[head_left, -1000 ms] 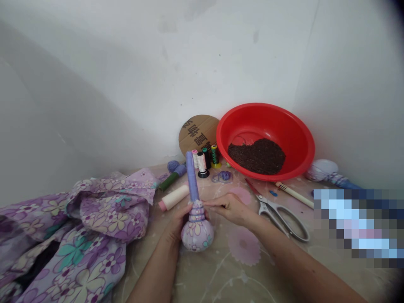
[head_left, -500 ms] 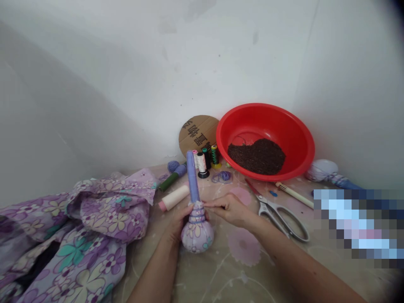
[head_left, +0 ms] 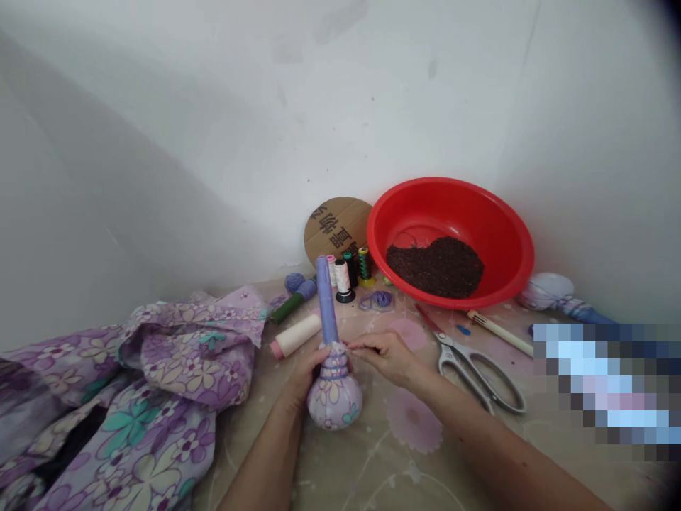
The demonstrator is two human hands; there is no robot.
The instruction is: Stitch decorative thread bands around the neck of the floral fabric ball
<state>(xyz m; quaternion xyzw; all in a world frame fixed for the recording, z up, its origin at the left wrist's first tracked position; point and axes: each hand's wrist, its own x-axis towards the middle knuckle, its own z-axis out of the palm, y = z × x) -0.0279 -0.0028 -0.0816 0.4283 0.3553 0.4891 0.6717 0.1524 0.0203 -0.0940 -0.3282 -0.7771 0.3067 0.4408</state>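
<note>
A stuffed hammer (head_left: 335, 404) with a round floral cloth head and a long purple-wrapped handle stands between my hands, head toward me. Its cloth neck is bound with several rounds of purple yarn, and the gathered edge frills around the handle. My left hand (head_left: 304, 376) is closed around the neck from the left; its fingers are partly hidden behind. At the frilled edge, from the right, my right hand (head_left: 391, 355) has thumb and forefinger pinched together. Whatever lies between those fingertips is too small to make out.
Floral fabric (head_left: 175, 362) is heaped at left. Behind are a cream roll (head_left: 298, 336), thread spools (head_left: 343, 278), purple yarn (head_left: 380, 300) and a cardboard disc (head_left: 335, 227). Scissors (head_left: 473, 365), a cream stick (head_left: 500, 332), a red basin (head_left: 452, 195) of dark grains and a white-headed hammer (head_left: 550, 289) are at right.
The whole view has shifted slightly, with objects a little lower and to the right. Both hands keep about the same place on the hammer, the right fingertips still at the frilled edge.
</note>
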